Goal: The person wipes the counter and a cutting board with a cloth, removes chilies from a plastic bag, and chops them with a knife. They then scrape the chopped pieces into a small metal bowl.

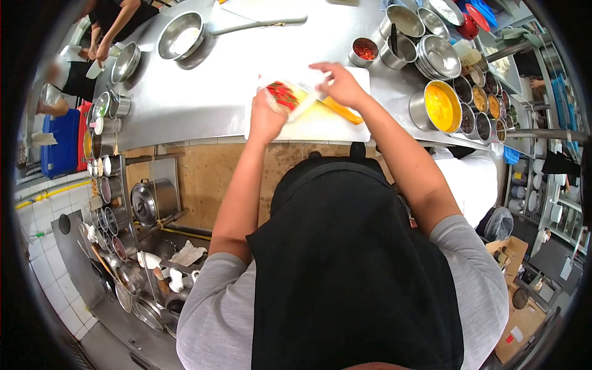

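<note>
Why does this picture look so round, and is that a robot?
No robot here, just a person with two bare hands. Their head wears a camera looking forward and down, with a round-edged view, so we see their black apron. The left hand holds what looks like a clear bag of red chillies. The right hand is beside it, too blurry to tell its grip. Underneath is a white board on a metal table. A pot of yellow food stands nearby.
</note>
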Demonstrator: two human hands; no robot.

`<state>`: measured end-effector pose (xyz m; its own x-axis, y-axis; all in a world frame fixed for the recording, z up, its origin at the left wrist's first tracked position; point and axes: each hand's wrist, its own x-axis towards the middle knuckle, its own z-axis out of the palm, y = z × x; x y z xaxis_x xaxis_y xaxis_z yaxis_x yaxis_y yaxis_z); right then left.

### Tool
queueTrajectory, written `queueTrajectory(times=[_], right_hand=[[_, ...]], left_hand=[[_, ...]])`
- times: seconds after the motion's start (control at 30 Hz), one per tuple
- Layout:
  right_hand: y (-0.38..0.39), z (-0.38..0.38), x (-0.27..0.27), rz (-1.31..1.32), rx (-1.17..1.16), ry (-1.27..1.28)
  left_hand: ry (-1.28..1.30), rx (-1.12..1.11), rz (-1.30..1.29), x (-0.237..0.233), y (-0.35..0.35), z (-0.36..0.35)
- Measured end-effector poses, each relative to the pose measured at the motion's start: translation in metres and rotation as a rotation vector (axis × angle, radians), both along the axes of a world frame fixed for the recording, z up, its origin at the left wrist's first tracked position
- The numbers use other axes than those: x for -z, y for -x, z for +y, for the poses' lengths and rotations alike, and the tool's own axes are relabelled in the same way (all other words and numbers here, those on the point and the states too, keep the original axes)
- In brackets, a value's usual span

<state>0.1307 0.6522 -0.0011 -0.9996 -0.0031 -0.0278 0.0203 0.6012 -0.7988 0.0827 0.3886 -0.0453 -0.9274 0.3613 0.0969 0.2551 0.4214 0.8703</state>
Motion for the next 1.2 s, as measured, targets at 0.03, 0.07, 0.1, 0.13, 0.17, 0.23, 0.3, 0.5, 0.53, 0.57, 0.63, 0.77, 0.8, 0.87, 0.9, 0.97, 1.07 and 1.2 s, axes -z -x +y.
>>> queueTrajectory(times=[0.03,0.07,0.1,0.13,0.17,0.23,0.3,0.5,0.53,0.57,0.63,0.77,0.8,0.87,0.9,0.97,1.07,1.2], right_hand=[[0.010,0.009,0.000,0.008,0.166,0.047],[0.020,0.020,-0.001,0.017,0.332,0.093],[0.032,0.041,0.012,0.062,0.515,-0.060],[0.035,0.059,0.031,0.108,0.696,-0.212],[0.029,0.064,0.044,0.159,0.756,-0.328],[0.024,0.085,0.056,0.012,0.598,-0.436],[0.018,0.093,0.073,-0.035,0.423,-0.531],[0.030,0.075,0.063,0.207,0.390,-0.383],[0.033,0.069,0.063,0.278,0.339,-0.373],[0.037,0.064,0.062,0.317,0.310,-0.372],[0.045,0.056,0.065,0.310,0.300,-0.360],[0.058,0.051,0.068,0.203,0.191,-0.418],[0.061,0.051,0.071,0.142,0.094,-0.500],[0.066,0.047,0.080,0.012,0.150,-0.421],[0.063,0.044,0.080,0.152,0.246,-0.465],[0.050,0.032,0.071,0.334,0.399,-0.437],[0.015,0.018,0.062,0.219,0.350,-0.357],[-0.047,-0.010,0.074,0.087,0.341,-0.409]], left_hand=[[0.006,-0.059,-0.060,-0.009,0.007,-0.006],[0.011,-0.118,-0.118,-0.020,0.015,-0.014],[-0.099,-0.240,-0.126,-0.010,0.028,-0.025],[-0.205,-0.363,-0.133,0.002,0.042,-0.037],[-0.207,-0.364,-0.131,0.004,0.049,-0.042],[-0.221,-0.564,-0.007,0.009,0.061,-0.050],[-0.151,-0.645,0.018,0.031,0.072,-0.055],[-0.173,-0.519,-0.186,0.085,0.081,-0.082],[-0.167,-0.572,-0.236,0.082,0.072,-0.082],[-0.159,-0.625,-0.286,0.079,0.063,-0.083],[0.102,-0.686,-0.108,0.057,0.045,-0.085],[0.395,-0.611,0.666,-0.003,0.033,-0.082],[0.410,-0.622,0.669,-0.015,0.037,-0.083],[0.418,-0.106,0.390,-0.027,0.062,-0.081],[0.426,-0.116,0.389,-0.015,0.079,-0.087],[0.675,-0.078,0.304,0.018,0.107,-0.105],[0.751,-0.135,0.177,-0.004,0.113,-0.105],[0.715,0.038,0.285,0.012,0.116,-0.100]])
